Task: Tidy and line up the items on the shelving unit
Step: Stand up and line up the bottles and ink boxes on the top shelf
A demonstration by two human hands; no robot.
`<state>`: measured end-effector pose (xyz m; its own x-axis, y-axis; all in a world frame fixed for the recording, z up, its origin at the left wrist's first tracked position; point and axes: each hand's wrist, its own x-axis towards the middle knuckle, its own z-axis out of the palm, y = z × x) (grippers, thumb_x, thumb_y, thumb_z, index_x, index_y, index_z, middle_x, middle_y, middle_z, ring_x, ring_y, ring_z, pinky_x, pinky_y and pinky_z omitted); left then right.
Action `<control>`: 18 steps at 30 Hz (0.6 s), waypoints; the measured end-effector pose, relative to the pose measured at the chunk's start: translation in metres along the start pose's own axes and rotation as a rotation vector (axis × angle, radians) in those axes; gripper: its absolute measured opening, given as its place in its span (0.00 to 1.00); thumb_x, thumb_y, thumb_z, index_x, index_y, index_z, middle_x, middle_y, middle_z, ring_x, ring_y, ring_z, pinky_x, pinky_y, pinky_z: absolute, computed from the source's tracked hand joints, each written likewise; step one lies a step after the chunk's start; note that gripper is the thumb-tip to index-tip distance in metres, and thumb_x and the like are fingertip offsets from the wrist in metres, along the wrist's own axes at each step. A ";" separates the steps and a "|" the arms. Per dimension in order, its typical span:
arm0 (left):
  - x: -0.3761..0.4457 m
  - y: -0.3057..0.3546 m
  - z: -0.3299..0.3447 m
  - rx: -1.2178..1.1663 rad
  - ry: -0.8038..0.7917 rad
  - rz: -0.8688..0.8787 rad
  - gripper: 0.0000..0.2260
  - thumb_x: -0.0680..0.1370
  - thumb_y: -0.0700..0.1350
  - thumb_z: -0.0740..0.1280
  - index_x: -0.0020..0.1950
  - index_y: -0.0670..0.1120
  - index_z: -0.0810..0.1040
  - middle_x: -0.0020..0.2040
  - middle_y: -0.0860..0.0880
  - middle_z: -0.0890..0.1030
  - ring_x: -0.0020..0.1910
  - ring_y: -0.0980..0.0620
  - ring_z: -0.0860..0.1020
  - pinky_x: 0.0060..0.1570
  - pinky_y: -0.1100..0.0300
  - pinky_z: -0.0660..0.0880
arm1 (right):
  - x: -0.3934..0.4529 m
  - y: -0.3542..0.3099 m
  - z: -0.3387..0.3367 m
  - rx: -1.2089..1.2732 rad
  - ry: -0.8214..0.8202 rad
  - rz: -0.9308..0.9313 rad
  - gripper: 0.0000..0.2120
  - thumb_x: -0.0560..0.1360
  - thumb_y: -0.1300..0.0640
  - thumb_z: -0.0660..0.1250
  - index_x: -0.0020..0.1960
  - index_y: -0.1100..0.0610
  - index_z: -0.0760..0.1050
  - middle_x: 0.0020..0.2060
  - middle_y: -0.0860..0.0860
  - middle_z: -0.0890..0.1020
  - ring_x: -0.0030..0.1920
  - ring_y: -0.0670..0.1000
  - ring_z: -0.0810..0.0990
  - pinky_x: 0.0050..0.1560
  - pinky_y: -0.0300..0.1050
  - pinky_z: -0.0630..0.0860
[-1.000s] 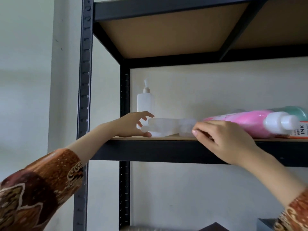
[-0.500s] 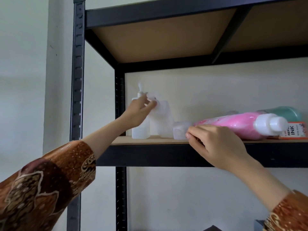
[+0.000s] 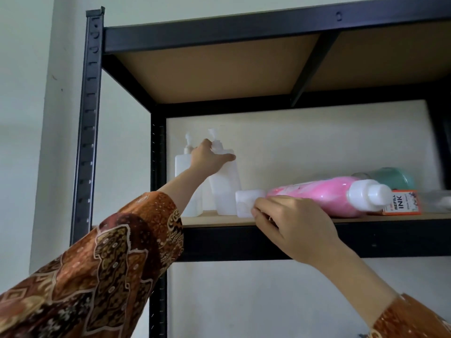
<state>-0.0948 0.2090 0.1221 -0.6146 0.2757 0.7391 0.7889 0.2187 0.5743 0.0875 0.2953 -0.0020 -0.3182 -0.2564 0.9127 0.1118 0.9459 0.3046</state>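
Note:
My left hand (image 3: 208, 158) grips the shoulder of a translucent white pump bottle (image 3: 225, 191) that now stands nearly upright on the wooden shelf board (image 3: 212, 219). A second white pump bottle (image 3: 186, 167) stands just left of it, partly hidden by my arm. My right hand (image 3: 290, 222) rests at the shelf's front edge, fingertips touching a small white jar (image 3: 246, 202). A pink bottle with a white cap (image 3: 324, 195) lies on its side behind that hand.
An orange "refill ink" box (image 3: 402, 202) sits right of the pink bottle's cap, and a teal bottle (image 3: 393, 178) lies behind it. A clear item (image 3: 436, 200) shows at the far right. Black steel posts (image 3: 87, 123) and an upper shelf (image 3: 219, 67) frame the bay.
My left hand lifted the white pump bottle from lying flat to standing beside the other pump bottle. My right hand stayed at the small jar. The camera tilted upward.

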 end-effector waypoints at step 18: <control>0.025 -0.020 -0.011 -0.132 -0.155 0.050 0.24 0.81 0.43 0.61 0.76 0.51 0.58 0.64 0.43 0.75 0.60 0.47 0.72 0.53 0.58 0.67 | -0.001 0.002 0.001 -0.037 0.007 -0.007 0.17 0.77 0.50 0.54 0.32 0.54 0.67 0.23 0.47 0.67 0.24 0.48 0.63 0.22 0.40 0.59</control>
<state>-0.1256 0.2010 0.1333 -0.5594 0.4259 0.7111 0.8060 0.0792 0.5866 0.0872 0.2976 -0.0021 -0.3120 -0.2644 0.9126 0.1444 0.9362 0.3206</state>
